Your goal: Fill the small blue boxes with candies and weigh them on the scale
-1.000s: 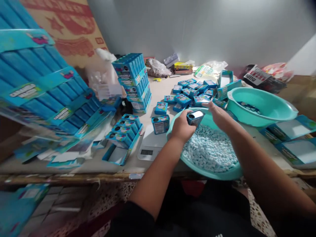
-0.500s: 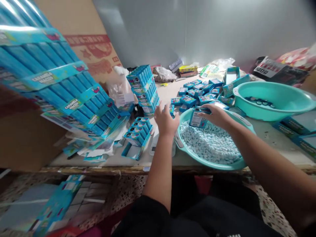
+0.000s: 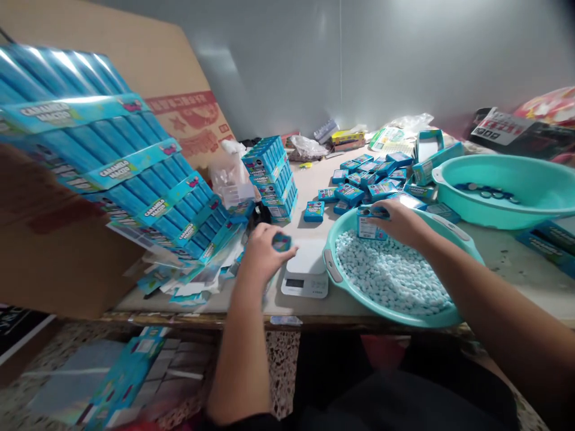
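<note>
Over the table at centre left, my left hand (image 3: pixel 265 254) has its fingers and thumb curled round a small blue box (image 3: pixel 281 242), mostly hidden behind them. My right hand (image 3: pixel 398 221) grips an upright blue carton (image 3: pixel 371 224) at the back of the turquoise tub (image 3: pixel 332 269). Pale blue and white candies (image 3: pixel 386 269) fill this tub. Between the hands sits a white scale (image 3: pixel 306 261) with nothing on its plate. A blue box (image 3: pixel 314 211) lies flat behind the scale.
Stacked display trays of blue packs (image 3: pixel 121 170) lean at the left beside a cardboard box (image 3: pixel 193 54). A shorter stack (image 3: pixel 272 176) stands behind my left hand. Loose blue boxes (image 3: pixel 368 176) lie at the back. A second turquoise tub (image 3: pixel 507 209) is at the right.
My left hand has moved left, away from beside the lone box, uncovering the scale. My right hand still holds its carton over the candies. The view has shifted slightly.
</note>
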A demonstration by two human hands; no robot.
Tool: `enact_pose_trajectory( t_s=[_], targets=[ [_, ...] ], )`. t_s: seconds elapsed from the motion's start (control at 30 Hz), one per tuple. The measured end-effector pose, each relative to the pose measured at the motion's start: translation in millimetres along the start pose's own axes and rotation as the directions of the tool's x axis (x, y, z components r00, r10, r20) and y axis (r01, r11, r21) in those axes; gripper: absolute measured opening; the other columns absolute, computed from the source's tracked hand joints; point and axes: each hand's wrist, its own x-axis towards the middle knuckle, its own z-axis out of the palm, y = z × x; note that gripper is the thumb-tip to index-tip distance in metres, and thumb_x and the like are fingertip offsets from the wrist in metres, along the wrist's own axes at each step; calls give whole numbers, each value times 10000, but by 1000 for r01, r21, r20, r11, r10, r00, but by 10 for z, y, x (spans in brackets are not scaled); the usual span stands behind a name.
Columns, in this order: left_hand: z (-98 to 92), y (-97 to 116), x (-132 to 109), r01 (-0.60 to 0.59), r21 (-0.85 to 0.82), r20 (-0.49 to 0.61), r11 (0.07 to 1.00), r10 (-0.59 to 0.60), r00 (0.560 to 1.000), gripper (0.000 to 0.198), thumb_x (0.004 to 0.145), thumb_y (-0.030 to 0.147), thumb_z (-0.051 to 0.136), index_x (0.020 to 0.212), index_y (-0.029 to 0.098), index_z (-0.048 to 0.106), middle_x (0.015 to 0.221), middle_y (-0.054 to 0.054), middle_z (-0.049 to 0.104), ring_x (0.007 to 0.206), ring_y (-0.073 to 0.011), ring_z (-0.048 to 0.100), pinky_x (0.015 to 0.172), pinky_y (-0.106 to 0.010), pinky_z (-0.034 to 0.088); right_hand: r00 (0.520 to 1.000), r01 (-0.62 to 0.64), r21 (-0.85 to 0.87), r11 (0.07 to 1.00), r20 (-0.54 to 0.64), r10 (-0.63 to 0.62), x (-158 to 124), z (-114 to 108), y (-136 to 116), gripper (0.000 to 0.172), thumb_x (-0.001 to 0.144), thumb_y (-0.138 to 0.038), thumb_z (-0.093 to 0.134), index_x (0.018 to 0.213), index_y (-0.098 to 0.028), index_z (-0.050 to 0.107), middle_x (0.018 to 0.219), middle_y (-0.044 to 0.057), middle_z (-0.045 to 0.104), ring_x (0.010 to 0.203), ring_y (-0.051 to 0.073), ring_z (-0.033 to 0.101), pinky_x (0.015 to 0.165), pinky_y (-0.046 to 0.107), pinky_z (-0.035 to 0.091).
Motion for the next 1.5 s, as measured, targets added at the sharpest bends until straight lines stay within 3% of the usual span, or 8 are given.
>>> enact_pose_trajectory(
  t_s=[0.13,0.33,0.63,0.8,1.0,1.17,1.33,1.5],
  targets=[
    [-448,-420,-417,-6,58,-9,998,7,1000,269,702,282,784,920,231,636,1039,-27,567,1003,-217,605,901,-335,508,1000,25,41,999,-15,-24,-36,-38,-96,444,867,-521,596,1146,-184,672,1131,122,687,1019,309,647,852,412,503],
    [-386,-730,-587,-6,72,-213,997,21,977,279,757,305,749,992,209,632,1071,-49,607,1065,-234,608,993,-373,481,996,76,54,996,52,-79,-50,-40,-145,410,889,-560,560,1083,-217,675,1083,103,697,980,296,656,798,391,508],
    [-395,-728,-565,73,143,-296,987,-28,955,280,770,380,752,967,207,653,1002,-45,649,989,-240,641,937,-369,513,992,53,21,998,117,-55,-53,2,-113,403,879,-580,560,1038,-228,676,1091,109,708,954,298,650,764,397,500],
    [-723,-626,-746,163,225,-435,961,-51,899,241,797,419,726,954,249,660,992,-37,662,958,-267,652,942,-434,518,992,25,19,999,126,-28,-73,7,-102,382,866,-566,590,1016,-224,670,1067,120,709,918,288,647,721,384,489],
    [-1132,-802,-1181,249,305,-260,919,-171,950,265,738,537,704,880,318,657,929,5,674,927,-317,659,912,-528,523,985,14,-13,1000,169,-12,-85,8,-92,356,847,-557,608,980,-233,670,972,97,707,820,265,636,666,374,461],
    [-931,-919,-1439,227,198,-79,954,-215,973,252,744,450,740,901,268,664,982,-16,681,913,-252,670,848,-388,532,981,2,7,1000,193,-3,-95,-14,-110,380,851,-589,592,998,-246,664,936,73,698,801,257,635,671,381,464],
    [-654,-874,-1417,166,130,-125,978,-149,981,205,783,372,738,898,235,639,964,-26,665,929,-228,647,893,-368,513,988,28,-11,1000,153,-26,-92,4,-99,356,843,-590,582,943,-259,669,965,95,705,813,283,635,669,418,486],
    [-578,-833,-1325,116,104,-264,988,-85,961,204,778,317,759,894,219,623,966,-35,647,924,-225,639,891,-379,513,990,39,-7,999,135,-38,-86,34,-72,342,843,-629,541,928,-312,639,934,61,708,804,292,636,668,452,504]
  ],
)
